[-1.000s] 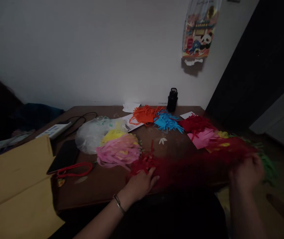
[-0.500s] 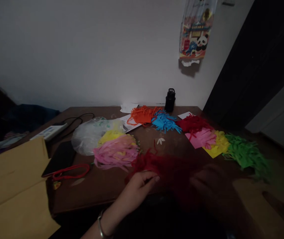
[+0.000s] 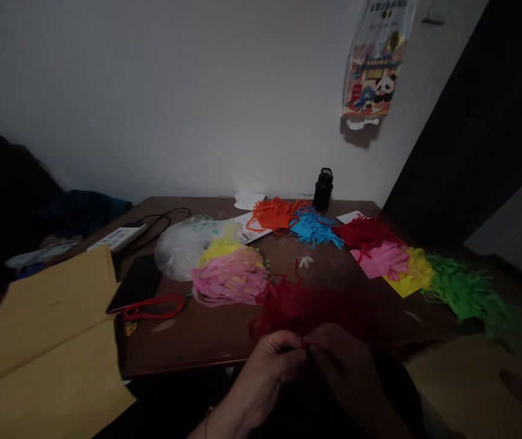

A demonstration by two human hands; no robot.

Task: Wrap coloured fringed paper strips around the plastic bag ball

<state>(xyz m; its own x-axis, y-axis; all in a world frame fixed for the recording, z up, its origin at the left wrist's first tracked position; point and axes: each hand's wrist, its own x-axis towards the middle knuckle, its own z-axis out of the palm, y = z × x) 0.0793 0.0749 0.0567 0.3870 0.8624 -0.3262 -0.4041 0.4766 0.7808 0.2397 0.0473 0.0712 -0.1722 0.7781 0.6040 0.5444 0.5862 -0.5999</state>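
Note:
My left hand point(image 3: 272, 372) and my right hand point(image 3: 346, 366) meet at the table's front edge, both pinched closed. A small bit of red strip point(image 3: 305, 344) shows between their fingertips; the rest of it is hidden by the fingers and the dark. Just beyond them lies a loose heap of red strips point(image 3: 288, 302), dim and blurred toward the right. A bundle of pink strips point(image 3: 228, 280) with yellow strips point(image 3: 219, 249) rests left of that heap, against a clear plastic bag point(image 3: 176, 250).
Fringed bundles in orange point(image 3: 277, 214), blue point(image 3: 316, 228), dark red point(image 3: 366, 233), pink point(image 3: 382, 261), yellow point(image 3: 410, 274) and green point(image 3: 466, 286) line the back and right. A black bottle point(image 3: 323, 189), phone point(image 3: 137, 280), red cord point(image 3: 160, 308), power strip point(image 3: 117, 236) and cardboard point(image 3: 55, 323) stand around.
My right hand, blurred at the right before, has come left to meet my left hand at the fingertips. The view has shifted slightly, so the table things sit further right.

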